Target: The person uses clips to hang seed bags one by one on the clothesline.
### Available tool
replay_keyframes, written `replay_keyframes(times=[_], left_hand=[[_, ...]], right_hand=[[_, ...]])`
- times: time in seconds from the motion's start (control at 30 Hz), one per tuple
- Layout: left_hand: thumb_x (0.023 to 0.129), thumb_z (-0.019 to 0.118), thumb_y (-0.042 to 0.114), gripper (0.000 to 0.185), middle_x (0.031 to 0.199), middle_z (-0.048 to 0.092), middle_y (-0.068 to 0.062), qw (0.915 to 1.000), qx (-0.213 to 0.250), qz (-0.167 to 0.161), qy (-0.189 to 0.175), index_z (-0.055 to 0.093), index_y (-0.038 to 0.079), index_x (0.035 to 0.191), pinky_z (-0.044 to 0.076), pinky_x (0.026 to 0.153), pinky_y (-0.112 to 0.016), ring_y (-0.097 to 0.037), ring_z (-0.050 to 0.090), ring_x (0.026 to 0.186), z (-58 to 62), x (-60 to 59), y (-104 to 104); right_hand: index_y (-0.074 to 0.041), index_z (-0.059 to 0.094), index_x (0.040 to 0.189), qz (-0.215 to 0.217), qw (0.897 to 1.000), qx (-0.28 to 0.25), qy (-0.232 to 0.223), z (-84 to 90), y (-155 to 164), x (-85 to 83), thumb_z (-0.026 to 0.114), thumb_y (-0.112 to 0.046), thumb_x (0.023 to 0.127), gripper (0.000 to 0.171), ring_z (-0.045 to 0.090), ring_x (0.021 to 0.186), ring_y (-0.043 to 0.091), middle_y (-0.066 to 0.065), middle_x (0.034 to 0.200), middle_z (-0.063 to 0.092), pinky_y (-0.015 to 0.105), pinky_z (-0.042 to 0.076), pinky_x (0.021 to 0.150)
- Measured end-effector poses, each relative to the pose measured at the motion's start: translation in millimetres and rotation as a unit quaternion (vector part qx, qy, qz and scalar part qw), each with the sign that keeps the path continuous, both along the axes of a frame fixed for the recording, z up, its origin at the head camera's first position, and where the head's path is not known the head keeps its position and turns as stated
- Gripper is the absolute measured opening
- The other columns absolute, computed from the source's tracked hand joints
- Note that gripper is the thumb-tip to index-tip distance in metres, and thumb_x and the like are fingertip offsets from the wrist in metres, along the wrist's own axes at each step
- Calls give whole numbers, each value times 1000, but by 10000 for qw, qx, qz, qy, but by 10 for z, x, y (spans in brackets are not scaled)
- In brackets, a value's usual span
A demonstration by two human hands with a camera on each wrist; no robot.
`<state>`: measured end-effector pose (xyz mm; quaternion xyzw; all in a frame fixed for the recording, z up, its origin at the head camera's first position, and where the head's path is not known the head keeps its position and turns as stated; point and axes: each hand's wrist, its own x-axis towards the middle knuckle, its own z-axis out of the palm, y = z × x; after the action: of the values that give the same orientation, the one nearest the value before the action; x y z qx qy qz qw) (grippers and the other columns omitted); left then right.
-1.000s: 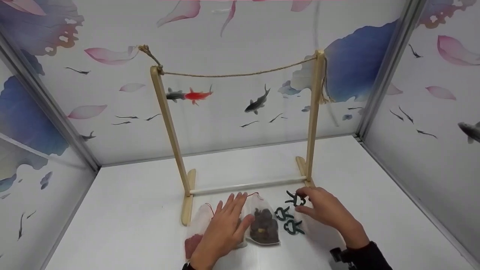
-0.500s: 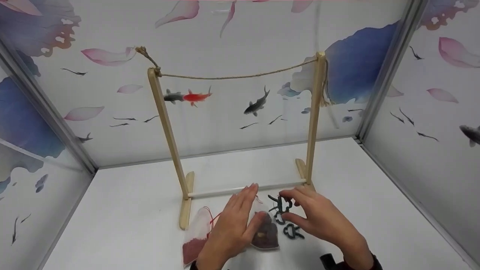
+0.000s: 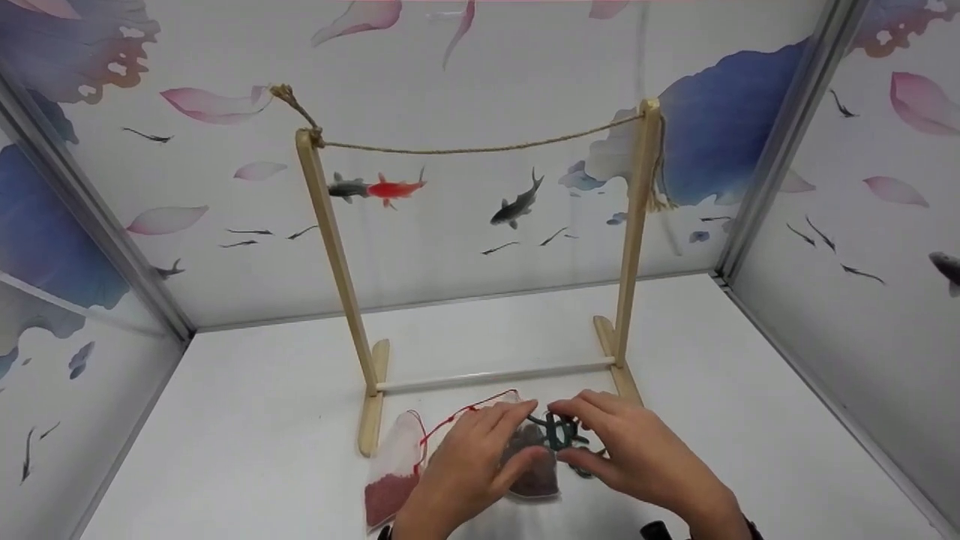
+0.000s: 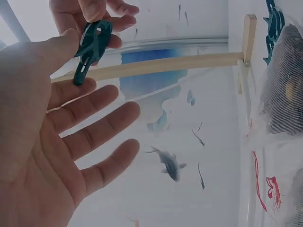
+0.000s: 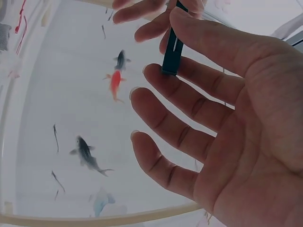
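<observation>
My right hand (image 3: 634, 442) pinches a dark green plastic clip (image 3: 555, 431) between thumb and fingers, raised above the table. The left hand (image 3: 476, 457) is beside it, thumb and index fingertip right at the clip's spread handles, its other fingers extended. In the left wrist view the clip's (image 4: 97, 40) slotted handle ends point at that thumb and index finger. Below the hands lies a mesh bag of dark lumps (image 3: 536, 484). A mesh bag with reddish grains (image 3: 390, 499) lies left of the left hand. More clips (image 4: 274, 28) rest on the table, mostly hidden by the right hand in the head view.
A wooden stand rises behind, with a left post (image 3: 337, 262), a right post (image 3: 634, 247) and a white crossbar (image 3: 487, 375). Twine (image 3: 450, 151) sags between the post tops. Red drawstrings (image 3: 457, 411) trail across the bags. Printed panels enclose the white table (image 3: 262, 420).
The right hand has carried the clip leftward from the group of clips to the left hand. The left hand has moved slightly right, its thumb and index fingertips now at the clip's handles.
</observation>
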<state>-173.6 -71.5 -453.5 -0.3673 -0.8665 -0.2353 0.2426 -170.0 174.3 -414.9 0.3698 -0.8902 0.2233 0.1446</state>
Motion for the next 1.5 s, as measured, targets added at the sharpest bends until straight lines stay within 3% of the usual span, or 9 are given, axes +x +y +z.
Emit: replay_keyframes(times=[0.37,0.63,0.87,1.13,1.5], left_hand=[[95,70,44,51,123,66,2,9957,596,-409,578,63,13,135,53,91,-36,-14,64,113,-1,-77,-57],[93,74,41,51,125,66,2,9944,741,-598,451,64,13,134,53,92,-35,-14,64,113,0,-86,-108],[94,73,34,43,120,67,3,9914,996,-786,323,65,11,130,54,88,-30,-10,66,106,3,-121,-110],[96,71,35,40,117,68,5,9919,1153,-503,187,66,13,129,55,79,-28,-7,67,94,-35,-124,-128],[97,71,27,30,100,70,5,9885,1444,-422,121,68,13,123,53,70,-20,-9,67,80,-45,-144,-112]], right_hand=[[-16,64,128,68,9990,-184,413,5,-16,27,84,-29,86,48,62,91,3,-9,106,66,31,56,72],[-16,64,131,101,9975,-241,651,-3,-35,20,82,-31,88,49,60,88,3,-10,103,64,29,55,70],[-15,62,133,-19,9984,-242,514,-14,-55,1,78,-35,91,49,64,90,7,-6,103,66,31,56,71],[-16,64,127,-138,9987,-265,414,-42,-82,-45,77,-37,92,43,67,88,9,-8,102,66,30,57,72],[-17,65,126,-115,9986,-419,291,-92,-89,-78,70,-41,96,39,65,88,5,-13,100,65,28,56,70]])
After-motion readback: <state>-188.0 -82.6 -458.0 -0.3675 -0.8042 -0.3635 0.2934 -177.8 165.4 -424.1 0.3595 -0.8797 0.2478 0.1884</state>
